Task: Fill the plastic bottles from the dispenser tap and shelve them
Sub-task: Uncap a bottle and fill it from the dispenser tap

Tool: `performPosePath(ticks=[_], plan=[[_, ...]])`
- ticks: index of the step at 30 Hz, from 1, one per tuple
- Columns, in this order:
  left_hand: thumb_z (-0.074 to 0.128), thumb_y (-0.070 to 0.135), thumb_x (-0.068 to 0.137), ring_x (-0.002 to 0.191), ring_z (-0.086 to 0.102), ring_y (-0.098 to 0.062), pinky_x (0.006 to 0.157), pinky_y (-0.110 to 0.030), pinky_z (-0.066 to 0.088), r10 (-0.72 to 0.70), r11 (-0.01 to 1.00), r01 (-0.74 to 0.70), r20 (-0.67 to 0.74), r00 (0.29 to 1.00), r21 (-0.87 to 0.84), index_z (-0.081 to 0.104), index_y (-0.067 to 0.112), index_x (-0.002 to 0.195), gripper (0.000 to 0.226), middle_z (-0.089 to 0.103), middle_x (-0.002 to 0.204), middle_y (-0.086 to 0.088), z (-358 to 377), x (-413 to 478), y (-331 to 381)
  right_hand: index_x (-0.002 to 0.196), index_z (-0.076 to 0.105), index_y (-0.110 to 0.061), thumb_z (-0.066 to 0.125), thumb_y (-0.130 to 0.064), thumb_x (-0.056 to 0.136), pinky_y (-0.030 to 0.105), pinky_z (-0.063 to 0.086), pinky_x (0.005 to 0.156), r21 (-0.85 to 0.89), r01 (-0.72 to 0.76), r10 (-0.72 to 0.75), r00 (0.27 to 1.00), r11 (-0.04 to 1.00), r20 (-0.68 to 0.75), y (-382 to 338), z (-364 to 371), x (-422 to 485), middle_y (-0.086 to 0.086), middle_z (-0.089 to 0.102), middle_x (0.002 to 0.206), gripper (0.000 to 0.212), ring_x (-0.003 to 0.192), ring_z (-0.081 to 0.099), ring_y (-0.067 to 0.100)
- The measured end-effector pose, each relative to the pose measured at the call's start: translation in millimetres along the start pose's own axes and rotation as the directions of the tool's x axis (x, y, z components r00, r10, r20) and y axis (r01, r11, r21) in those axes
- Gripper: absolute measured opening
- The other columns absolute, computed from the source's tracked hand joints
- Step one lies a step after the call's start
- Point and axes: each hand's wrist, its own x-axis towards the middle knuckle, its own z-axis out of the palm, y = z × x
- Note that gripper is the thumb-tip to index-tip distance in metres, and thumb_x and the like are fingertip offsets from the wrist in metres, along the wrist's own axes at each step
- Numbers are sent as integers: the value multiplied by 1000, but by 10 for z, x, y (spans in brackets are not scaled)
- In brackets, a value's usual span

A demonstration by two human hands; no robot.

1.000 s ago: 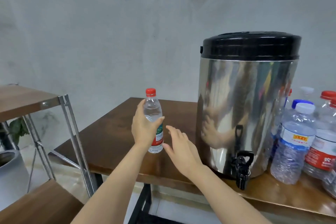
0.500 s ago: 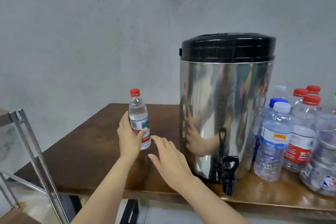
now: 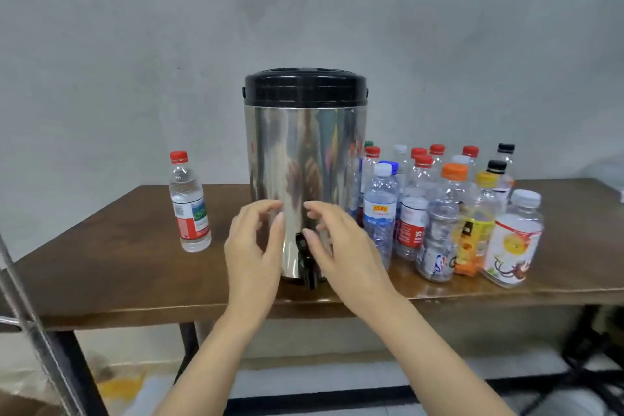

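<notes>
A metal post (image 3: 33, 331), probably part of the shelf frame, crosses the lower left corner nearest the camera. Both forearms reach in toward the table's (image 3: 118, 273) front edge. The left hand (image 3: 253, 253) and right hand (image 3: 344, 257) hover either side of the tap (image 3: 308, 267), fingers loosely curled and spread, gripping nothing; whether any fingertip touches the steel cannot be told. The dispenser (image 3: 304, 152) stands at the middle of the front edge, so the tap overhangs that edge; this placement appears intended to give room to hold a bottle mouth beneath the spout. A red-capped bottle (image 3: 189, 206) stands upright towards the table's left edge, well apart from the dispenser; it appears to hold water, so it is probably set aside for shelving. The cluster (image 3: 439, 213) of capped bottles stands just right of the dispenser, running towards the back edge; most look empty, and some are dented. The next bottle is likely to come from there. A grey wall (image 3: 135, 44) lies behind.
</notes>
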Motion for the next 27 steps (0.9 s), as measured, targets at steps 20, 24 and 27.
performPosePath(ticks=[20,24,27], plan=[[63,25,96,124,41,-14,104,-29,38,-140,951,24,358,923,309,58,22,130,35,51,137,7,1233,-408,-148,142,40,-20,49,-37,101,32,44,79,-260,-225,245,968,939,46,1127,-639,544,5,52,136,45,106,57,22],[73,33,87,125,40,-8,103,-26,39,-162,972,81,381,910,221,46,27,142,61,48,138,15,1188,-548,-40,131,49,-20,51,-35,100,31,42,69,-200,-165,166,986,966,-11,870,-759,220,-1,54,128,34,86,55,13],[76,51,76,133,37,-1,107,-16,32,-173,985,160,367,914,67,35,34,147,84,41,141,26,1149,-642,97,132,50,-23,52,-35,99,34,47,75,-173,-125,126,992,977,-5,616,-835,8,-6,55,129,34,97,57,15]])
